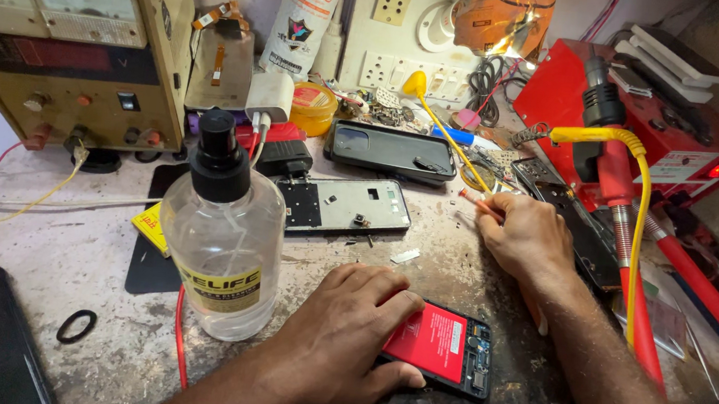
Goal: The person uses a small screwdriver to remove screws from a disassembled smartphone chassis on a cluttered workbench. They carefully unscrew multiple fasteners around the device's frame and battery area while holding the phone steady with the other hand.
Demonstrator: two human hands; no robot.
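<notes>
Two hands, the left hand (346,334) and the right hand (525,237), work at a cluttered repair surface (60,260). On it: one opened phone with a red battery (442,349), one bare phone frame (341,205), one dark phone back cover (392,150), one clear pump bottle (223,232), one black rubber ring (77,325), one yellow tub (311,108). Two bench instruments flank them: one beige power supply (74,38), one red unit (643,125).
</notes>
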